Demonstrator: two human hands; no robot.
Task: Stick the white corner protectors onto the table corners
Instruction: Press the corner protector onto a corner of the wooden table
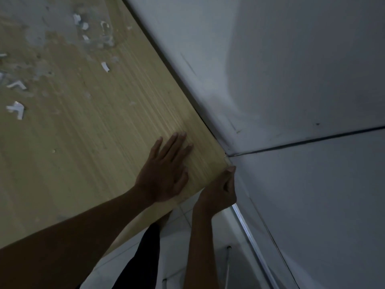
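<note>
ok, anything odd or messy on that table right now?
Yes. The tabletop has a patchy grey area at its far end, like worn or peeled surface, and white scraps lie scattered there. Nearer, the left hand lies flat on the wood while the right hand works at the corner by the wall.
</note>
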